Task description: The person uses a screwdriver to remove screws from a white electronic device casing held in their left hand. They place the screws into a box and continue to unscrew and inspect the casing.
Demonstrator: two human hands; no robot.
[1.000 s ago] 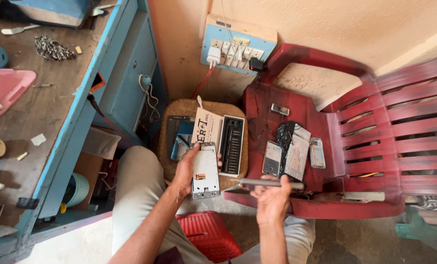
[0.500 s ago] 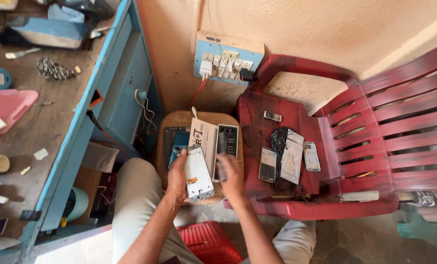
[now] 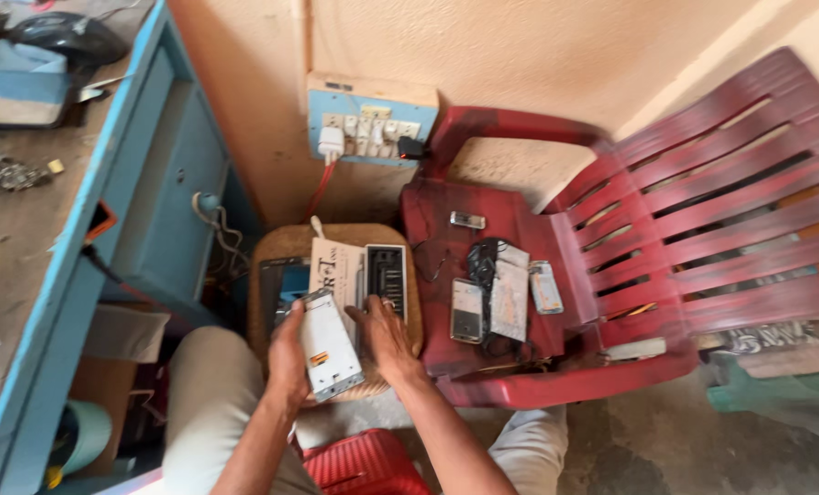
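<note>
Two hands meet over a small round wicker stool [image 3: 286, 246]. Left hand [image 3: 287, 353] is wrapped around the lower left edge of a white opened phone [image 3: 327, 344], fingers clenched on it so that the device lies tilted, its inner side facing up with a small orange patch showing. Right hand [image 3: 384, 332] rests just to the right of the phone, fingers bent and touching its right edge and the stool top; whether it truly grips the phone I cannot tell.

Just beyond the fingertips of both hands lie a printed paper sheet [image 3: 336, 268] and a dark ribbed rectangular part [image 3: 386, 273], side by side on the stool. Farther right of the right hand stands a red plastic chair [image 3: 703, 238], and on its seat, well apart from the hands, are a dark phone [image 3: 466, 311], a pale flat panel [image 3: 510, 291] and a smaller phone [image 3: 546, 286]. Beyond the stool, on the wall, hangs a blue switchboard [image 3: 369, 121]. Left of the left hand runs a blue-edged counter [image 3: 24, 266].
</note>
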